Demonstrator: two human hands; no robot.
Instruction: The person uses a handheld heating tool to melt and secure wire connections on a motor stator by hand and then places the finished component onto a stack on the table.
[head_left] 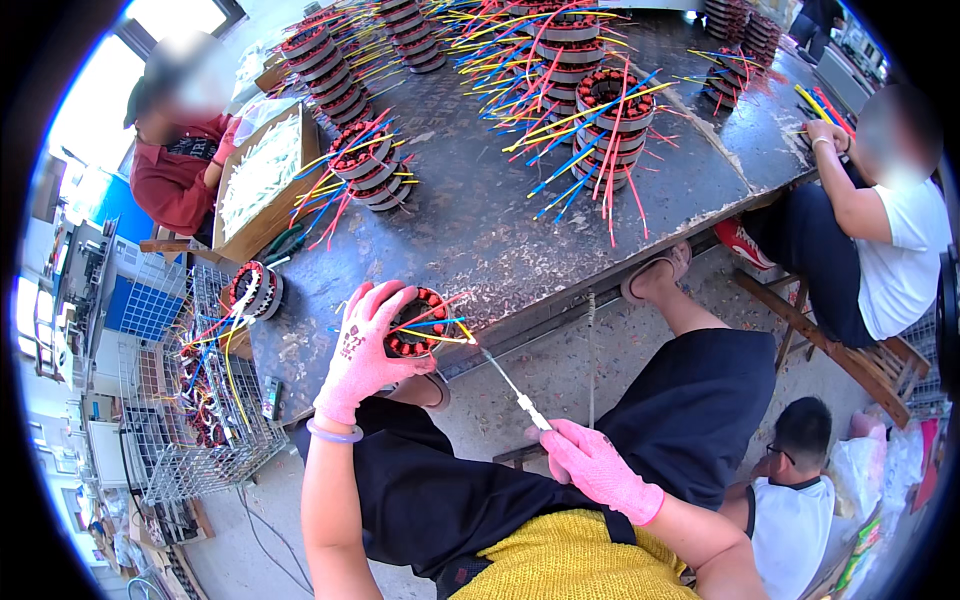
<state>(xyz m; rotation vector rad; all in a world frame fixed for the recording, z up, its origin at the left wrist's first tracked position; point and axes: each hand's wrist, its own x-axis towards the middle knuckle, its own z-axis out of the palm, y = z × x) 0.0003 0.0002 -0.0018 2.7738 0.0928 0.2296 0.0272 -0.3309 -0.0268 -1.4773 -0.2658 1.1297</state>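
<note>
My left hand (368, 345), in a pink glove, is wrapped round a motor stator (428, 303) at the near edge of the table. The stator is a ring with red windings, and red, blue and yellow lead wires (440, 326) stick out of it to the right. My right hand (592, 463), also gloved in pink, is closed round the near end of a slender white rod or sleeve (528, 402). Its thin far part reaches the tips of the lead wires. Whether it is joined to them is too small to tell.
Stacks of stators (610, 125) with coloured wires stand on the dark metal table (460, 210). A single stator (257, 291) sits left, near a wire basket (205, 400). A cardboard box (262, 178) holds white sleeves. People sit at left, right and lower right.
</note>
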